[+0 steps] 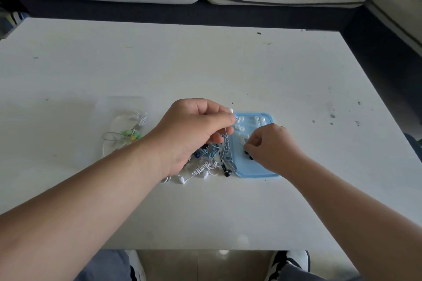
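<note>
Left hand (196, 130) pinched blue earphone (226, 141) over far left corner of blue tray (258, 171), cable dangling. Right hand (269, 146) curled over ear tips (239, 126) on tray; hold not discernible. Risk: cable snagging cord tangle (205, 166), scattering tips across table (205, 64).

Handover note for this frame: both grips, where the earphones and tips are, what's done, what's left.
Left grip: pinches a blue-cabled earphone, lifted above the pile.
Right grip: fingers curled down among the ear tips on the blue lid; whether it holds one is hidden.
Things: the tangled earphone pile lies beside the lid. Green and white earphones lie in the clear container further left.
Done: unclear; possibly those in the container.
Left: likely fit a tip to the held earphone, then work through the pile.
</note>
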Tool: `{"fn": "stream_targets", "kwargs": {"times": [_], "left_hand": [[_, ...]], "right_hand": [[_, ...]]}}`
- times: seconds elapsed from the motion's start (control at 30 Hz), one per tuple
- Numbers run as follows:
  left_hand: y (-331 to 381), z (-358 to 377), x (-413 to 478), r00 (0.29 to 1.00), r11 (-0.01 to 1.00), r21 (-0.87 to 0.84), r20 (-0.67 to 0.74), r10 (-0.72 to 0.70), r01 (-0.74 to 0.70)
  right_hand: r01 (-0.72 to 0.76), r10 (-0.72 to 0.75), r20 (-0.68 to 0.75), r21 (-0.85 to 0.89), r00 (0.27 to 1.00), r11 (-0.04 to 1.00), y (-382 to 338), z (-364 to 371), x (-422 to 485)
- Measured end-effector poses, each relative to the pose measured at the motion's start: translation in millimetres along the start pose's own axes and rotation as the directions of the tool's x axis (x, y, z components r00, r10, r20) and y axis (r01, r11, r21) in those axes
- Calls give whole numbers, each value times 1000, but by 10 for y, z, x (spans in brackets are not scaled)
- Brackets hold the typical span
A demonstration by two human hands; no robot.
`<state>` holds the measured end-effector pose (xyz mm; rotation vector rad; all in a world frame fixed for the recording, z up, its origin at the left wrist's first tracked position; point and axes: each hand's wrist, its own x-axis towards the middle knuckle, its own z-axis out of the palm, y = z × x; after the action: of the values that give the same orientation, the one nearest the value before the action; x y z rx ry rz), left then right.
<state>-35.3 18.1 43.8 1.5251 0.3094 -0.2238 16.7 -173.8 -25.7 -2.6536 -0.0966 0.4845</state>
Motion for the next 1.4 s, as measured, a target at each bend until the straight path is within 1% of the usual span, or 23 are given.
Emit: {"fn": "stream_targets", "kwargs": {"times": [0.27,0.37,0.43,0.5,0.57,0.67,0.7,0.77,0.83,0.87,0.9,0.97,1.1,1.4], "left_hand": [[-3,-41,-3,1000,1000,1,-16,2,-2],[3,-50,-13,1000,1000,2,-22,1,-1],[4,-54,-17,1000,1000,0,-26,2,-2],[3,-63,-18,1000,1000,2,-31,0,0],[-4,-78,-13,999,1000,11,-33,0,1],[-32,-94,-1,999,998,65,-30,12,-10],[-38,-95,-2,999,997,80,-31,21,-18],[-46,-91,0,999,996,89,-34,31,-28],[-43,-86,-2,999,994,101,-40,37,-32],[-45,-84,1,998,994,103,-46,43,-38],[-47,-81,4,997,994,100,-53,51,-45],[-50,-74,11,996,994,90,-65,69,-63],[-45,-76,8,993,994,58,-68,95,-91],[-27,-62,-5,992,993,35,-54,111,-109]], "right_hand": [[13,-10,47,-65,999,998,-77,-21,-61],[25,-22,34,-84,999,996,-100,-9,-96],[12,-11,37,-19,999,1000,-103,-14,-96],[-32,25,56,126,998,992,-107,-61,-100],[-84,66,78,265,995,961,-114,-133,-118],[-160,132,94,430,987,889,-121,-246,-154],[-178,149,98,502,984,847,-129,-286,-161],[-194,147,126,668,981,718,-166,-380,-191],[-211,84,198,805,977,554,-228,-442,-232],[-224,35,237,846,971,483,-269,-462,-262],[-236,-15,268,872,963,428,-303,-468,-288],[-250,-92,300,900,949,357,-363,-479,-333],[-247,-177,304,927,936,282,-430,-485,-384],[-226,-187,280,937,942,264,-448,-474,-400]]}}
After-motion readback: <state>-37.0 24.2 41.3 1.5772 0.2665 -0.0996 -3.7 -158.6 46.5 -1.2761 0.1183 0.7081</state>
